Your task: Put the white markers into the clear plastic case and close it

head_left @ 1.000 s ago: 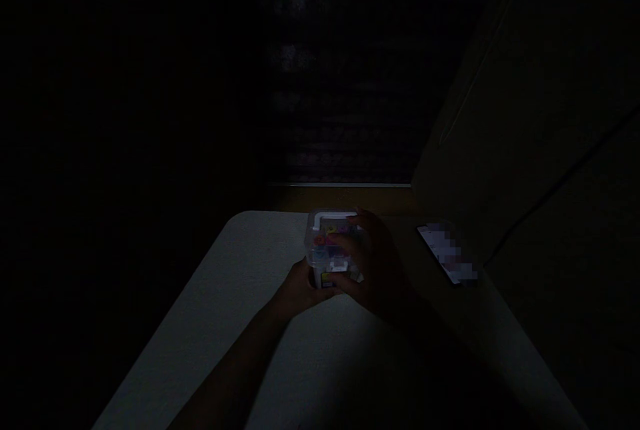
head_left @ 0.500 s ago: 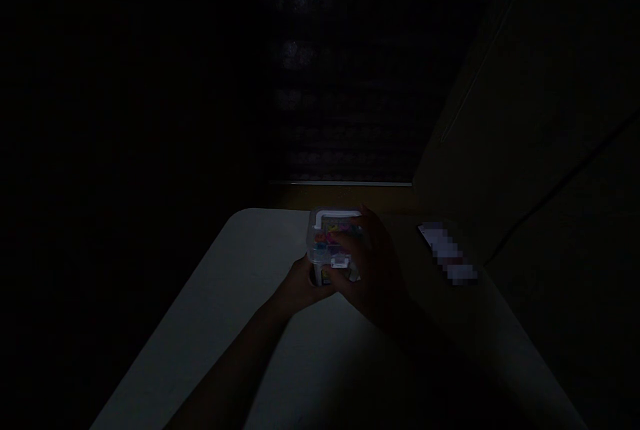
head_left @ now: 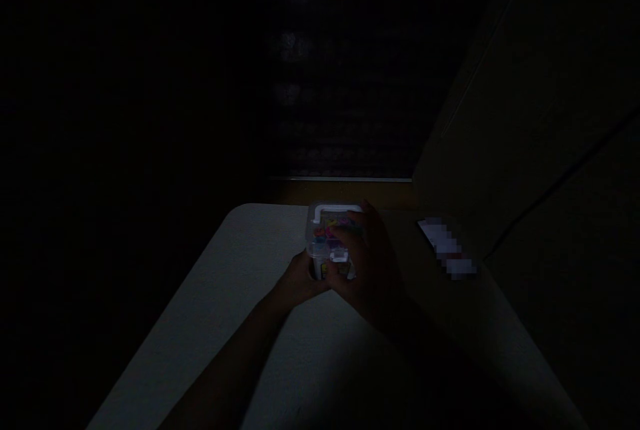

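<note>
A small clear plastic box stands at the far part of the white table, its lid on. The lid carries a white handle on top and a white latch at the front. Through the plastic show several small colourful pieces, too dim to name. My left hand is wrapped round the lower left side of the box. From the right, my right hand grips the box, fingers over the lid and thumb at the front just below the latch. The far sides of the box are hidden.
The room is very dark. On the table, to the right of the box, lies a phone with a lit, blurred screen. A dark cable runs along the wall on the right. A dark curtain or blind hangs behind.
My right thumb has shifted a little left and up towards the latch. The box stays in both hands, its lid still on. The view has tilted slightly.
</note>
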Demonstrator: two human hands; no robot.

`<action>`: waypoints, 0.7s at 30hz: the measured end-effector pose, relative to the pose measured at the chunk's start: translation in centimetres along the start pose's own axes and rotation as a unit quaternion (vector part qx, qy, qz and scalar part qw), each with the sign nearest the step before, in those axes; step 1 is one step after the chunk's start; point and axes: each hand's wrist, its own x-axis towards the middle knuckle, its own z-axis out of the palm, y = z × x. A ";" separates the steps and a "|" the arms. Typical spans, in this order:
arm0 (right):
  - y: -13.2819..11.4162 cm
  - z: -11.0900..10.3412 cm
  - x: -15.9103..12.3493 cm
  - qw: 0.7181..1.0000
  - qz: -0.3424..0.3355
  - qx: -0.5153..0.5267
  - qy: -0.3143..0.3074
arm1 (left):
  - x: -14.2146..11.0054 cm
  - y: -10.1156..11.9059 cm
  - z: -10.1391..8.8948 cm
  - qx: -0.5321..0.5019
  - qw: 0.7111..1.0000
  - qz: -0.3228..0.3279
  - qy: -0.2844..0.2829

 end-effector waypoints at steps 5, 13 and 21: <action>-0.7 0.2 -0.2 0.999 0.015 -0.045 -0.001 | 0.1 0.0 0.0 -0.026 0.999 -0.017 -0.011; -1.1 0.1 0.0 0.998 0.002 -0.055 0.021 | 0.1 -0.1 0.1 -0.016 1.000 -0.018 -0.004; -1.3 -0.1 0.2 0.999 0.005 -0.049 0.020 | 0.1 -0.4 0.2 0.024 1.000 -0.003 0.009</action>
